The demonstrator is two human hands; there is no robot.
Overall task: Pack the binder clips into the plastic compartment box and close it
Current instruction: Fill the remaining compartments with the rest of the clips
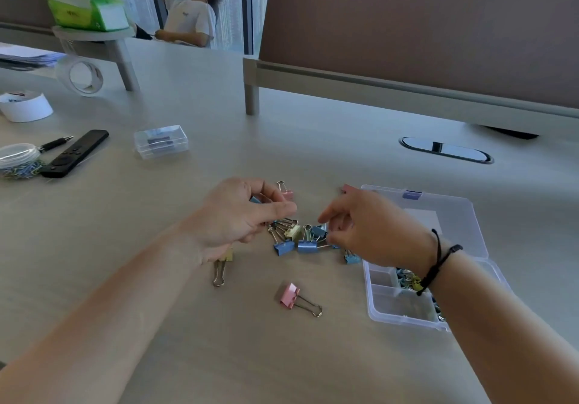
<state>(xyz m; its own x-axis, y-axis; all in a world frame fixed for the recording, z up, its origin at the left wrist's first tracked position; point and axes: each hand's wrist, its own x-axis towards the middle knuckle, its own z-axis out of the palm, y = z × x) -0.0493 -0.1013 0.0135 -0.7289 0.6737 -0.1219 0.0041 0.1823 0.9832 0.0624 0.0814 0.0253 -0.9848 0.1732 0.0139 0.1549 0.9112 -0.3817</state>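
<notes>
A pile of blue and cream binder clips (297,239) lies on the table between my hands. My left hand (235,215) is curled over the pile's left side and holds a blue clip (255,199) in its fingers. My right hand (366,225) reaches down onto the pile's right side, fingertips pinching a blue clip (322,231). Loose clips lie around: a pink one (289,294) in front, a yellow one (226,258) under my left wrist, another pink one (286,193) behind. The clear compartment box (385,306) stands open at the right with its lid (454,215) folded back. Several clips lie in its compartments, partly hidden by my right wrist.
A small clear case (161,142), a black remote (75,152), a pen (56,143), a tub of paper clips (17,162) and tape rolls (80,76) sit at the left. A brown desk divider (407,43) and a cable port (445,149) are behind. A person (188,11) sits far back.
</notes>
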